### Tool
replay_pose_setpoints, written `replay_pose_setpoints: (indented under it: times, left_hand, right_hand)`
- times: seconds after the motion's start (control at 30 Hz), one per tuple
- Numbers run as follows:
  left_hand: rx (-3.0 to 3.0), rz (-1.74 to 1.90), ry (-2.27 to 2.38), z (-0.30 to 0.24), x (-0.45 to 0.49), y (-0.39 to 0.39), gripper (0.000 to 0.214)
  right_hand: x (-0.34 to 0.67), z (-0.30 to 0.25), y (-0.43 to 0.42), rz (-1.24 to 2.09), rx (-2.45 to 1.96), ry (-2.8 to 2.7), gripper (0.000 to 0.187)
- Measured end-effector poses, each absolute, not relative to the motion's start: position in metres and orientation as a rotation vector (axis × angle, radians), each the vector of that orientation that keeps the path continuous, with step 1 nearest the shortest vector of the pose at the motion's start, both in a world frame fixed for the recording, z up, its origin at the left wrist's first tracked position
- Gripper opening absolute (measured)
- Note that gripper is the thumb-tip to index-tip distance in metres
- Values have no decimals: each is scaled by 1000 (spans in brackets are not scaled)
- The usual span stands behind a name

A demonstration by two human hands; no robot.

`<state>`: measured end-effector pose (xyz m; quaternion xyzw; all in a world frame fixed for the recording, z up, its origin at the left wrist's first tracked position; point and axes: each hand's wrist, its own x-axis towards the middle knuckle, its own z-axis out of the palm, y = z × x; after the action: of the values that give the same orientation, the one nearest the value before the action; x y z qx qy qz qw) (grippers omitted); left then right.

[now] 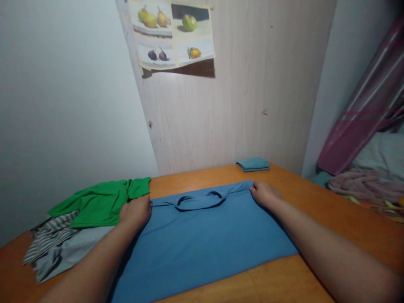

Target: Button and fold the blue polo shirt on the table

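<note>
A blue sleeveless shirt (202,240) lies spread flat on the wooden table (331,210), its neckline toward the wall. My left hand (136,211) is closed on the shirt's left shoulder corner. At the opposite shoulder corner my right hand (264,193) pinches the cloth. Both forearms stretch out over the shirt's sides.
A green garment (101,202) tops a pile with striped (50,235) and grey (69,252) clothes at the table's left. A small folded teal cloth (253,164) sits near the wall. A fruit poster (173,33) hangs above; bedding (369,185) lies to the right.
</note>
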<state>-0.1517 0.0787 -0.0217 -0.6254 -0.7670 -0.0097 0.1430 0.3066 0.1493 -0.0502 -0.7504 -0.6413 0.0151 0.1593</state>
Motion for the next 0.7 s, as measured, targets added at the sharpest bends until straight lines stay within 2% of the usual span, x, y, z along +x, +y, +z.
replay_pose_setpoints:
  times: [0.23,0.4,0.5,0.57,0.7]
  left_hand:
    - [-2020,-92,-2075,-6,-121,80,30]
    - [-2328,-174,-1928,0,-91,78,42]
    - [-2421,-194,-1880,0,-77,75,47]
    - [-2443,-213,-1851,-2,-73,76,47]
    - [-2437,-354,-1862,-7,-70,85,37]
  right_hand:
    - [296,-32,134,-29,-1992,-1794,42]
    - [281,-27,127,183,-1704,-2057,39]
    - [269,-24,117,296,-1533,-2273,51]
    - [259,-20,111,260,-1485,-2350,59]
    - [239,-12,108,126,-1466,-2394,57]
